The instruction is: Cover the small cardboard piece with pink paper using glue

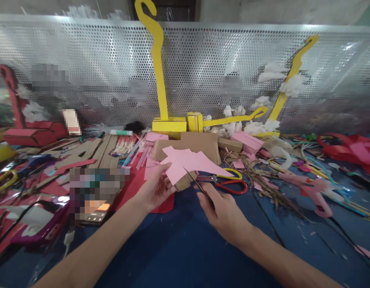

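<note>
A sheet of pink paper (pixel 188 161) with a jagged, partly cut outline is held up over the blue table. My left hand (pixel 161 185) pinches its left side, thumb on top and fingers beneath. In my right hand (pixel 216 208) is a pair of scissors (pixel 200 185), fingers closed round its handles, with the blades against the paper's lower edge. A piece of brown cardboard (pixel 185 182) shows just under the paper. Behind the right hand lies another pair of scissors (pixel 233 186) with red and yellow handles.
Yellow cardboard shapes (pixel 169 125) stand before a perforated metal panel (pixel 203 52). A pink glue gun (pixel 314 192) with a cord lies right, near dry twigs (pixel 270 188). At left are a phone (pixel 97 192), cardboard strips (pixel 93 152) and red paper (pixel 131 188).
</note>
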A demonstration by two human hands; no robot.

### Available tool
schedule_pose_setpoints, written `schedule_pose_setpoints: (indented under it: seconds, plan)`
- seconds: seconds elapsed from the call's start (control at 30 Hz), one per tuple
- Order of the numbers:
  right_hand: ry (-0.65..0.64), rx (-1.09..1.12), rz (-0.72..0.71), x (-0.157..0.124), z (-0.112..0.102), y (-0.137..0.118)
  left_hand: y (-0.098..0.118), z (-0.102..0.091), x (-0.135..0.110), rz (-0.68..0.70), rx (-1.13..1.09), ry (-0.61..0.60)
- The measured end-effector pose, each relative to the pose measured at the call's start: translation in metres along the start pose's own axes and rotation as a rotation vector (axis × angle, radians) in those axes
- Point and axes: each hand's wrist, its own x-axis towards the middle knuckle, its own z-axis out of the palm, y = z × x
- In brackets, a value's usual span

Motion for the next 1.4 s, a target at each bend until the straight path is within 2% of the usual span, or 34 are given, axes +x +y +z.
schedule_pose_setpoints:
  seconds: [0.17,0.33,0.67,0.93,1.07,1.4]
  plan:
    - [0.001,-0.013,-0.019,-0.001,0.002,0.001,0.001,-0.001,0.0,-0.005,-0.004,0.014]
    - [-0.052,-0.009,0.016,-0.002,0.003,0.002,0.003,0.002,-0.002,0.037,-0.025,0.036]
    - [-0.015,-0.036,0.027,0.002,0.001,0.001,-0.009,0.001,0.001,-0.007,0.002,0.027]
    - [-0.059,0.034,0.049,-0.002,0.006,0.004,0.003,0.005,-0.001,0.058,-0.056,0.085]
    - [-0.038,0.043,0.042,-0.002,0.005,0.003,0.003,0.006,-0.003,0.065,-0.064,0.11]
    - [-0.017,0.023,0.054,0.0,0.0,0.001,-0.009,0.004,-0.001,0.066,0.06,0.055]
